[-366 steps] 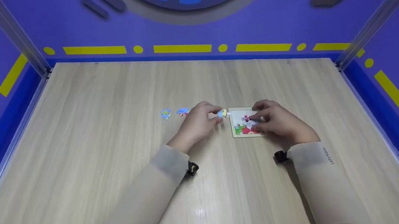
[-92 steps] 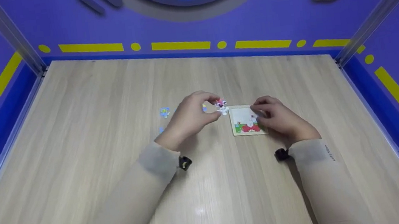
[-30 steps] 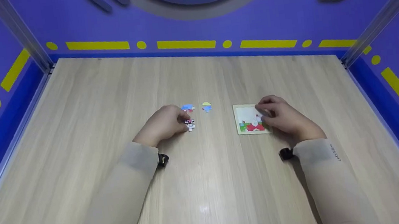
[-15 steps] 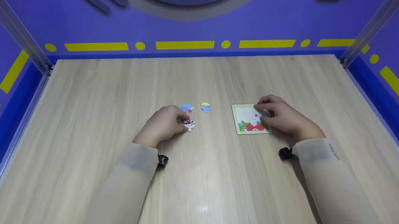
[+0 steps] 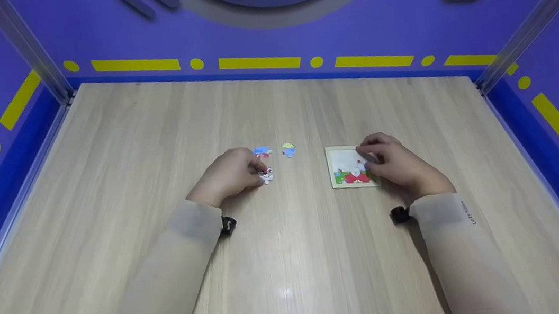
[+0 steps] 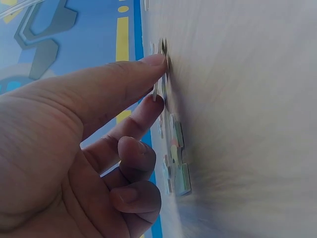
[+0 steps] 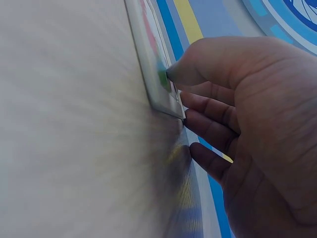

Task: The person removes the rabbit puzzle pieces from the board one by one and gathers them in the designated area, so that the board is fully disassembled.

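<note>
In the head view, my left hand (image 5: 228,175) pinches a white jigsaw piece (image 5: 267,177) with a cartoon animal face, low over the table. The left wrist view shows the thumb (image 6: 154,60) and index fingertip at the thin piece, with the other fingers curled loosely below. My right hand (image 5: 402,167) rests at the right side of a square puzzle tray (image 5: 330,169). Its thumb (image 7: 181,72) presses on the picture near a corner, and the other fingertips reach the edge and the tabletop. Red and green pieces fill the tray's lower part; its upper part is pale.
Beyond my left hand lies a blue and red jigsaw piece (image 5: 262,151), partly hidden by that hand. A yellow and blue piece (image 5: 288,149) lies between it and the tray. Purple-blue panels (image 5: 254,37) bound the wooden table (image 5: 292,262) at the back and sides.
The face piece was in the tray in the oldest frame. Later my left hand held it by the tray's upper left corner, then carried it left and down. The right hand stayed at the tray.
</note>
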`<state>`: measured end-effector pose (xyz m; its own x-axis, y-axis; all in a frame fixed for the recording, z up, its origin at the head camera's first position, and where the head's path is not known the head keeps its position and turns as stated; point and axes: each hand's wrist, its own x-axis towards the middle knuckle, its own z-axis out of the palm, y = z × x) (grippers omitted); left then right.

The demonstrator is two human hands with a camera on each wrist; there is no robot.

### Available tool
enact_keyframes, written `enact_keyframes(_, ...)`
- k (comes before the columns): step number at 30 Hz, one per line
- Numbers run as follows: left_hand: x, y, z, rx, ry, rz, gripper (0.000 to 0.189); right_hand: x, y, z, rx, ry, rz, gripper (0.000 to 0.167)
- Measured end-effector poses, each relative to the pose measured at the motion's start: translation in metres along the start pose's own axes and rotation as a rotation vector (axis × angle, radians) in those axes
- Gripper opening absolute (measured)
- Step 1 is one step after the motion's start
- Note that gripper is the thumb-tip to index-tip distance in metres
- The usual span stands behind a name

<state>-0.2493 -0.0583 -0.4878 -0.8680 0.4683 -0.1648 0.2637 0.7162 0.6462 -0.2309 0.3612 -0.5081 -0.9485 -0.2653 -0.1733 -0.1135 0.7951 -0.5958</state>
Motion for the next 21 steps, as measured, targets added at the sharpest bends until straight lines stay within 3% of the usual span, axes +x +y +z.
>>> enact_keyframes(14,-0.001,0.011,0.004,-0.015,0.002,0.000,0.032,-0.001,0.001,0.001,0.018,-0.017,0.012,0.054)
enact_keyframes(17,-0.003,0.024,0.008,-0.049,-0.004,0.018,0.037,-0.002,0.001,0.000,0.018,-0.031,0.017,0.060)
enact_keyframes(21,0.000,0.052,0.013,-0.050,-0.002,0.088,0.041,-0.004,0.001,-0.002,0.031,-0.041,0.035,0.067)
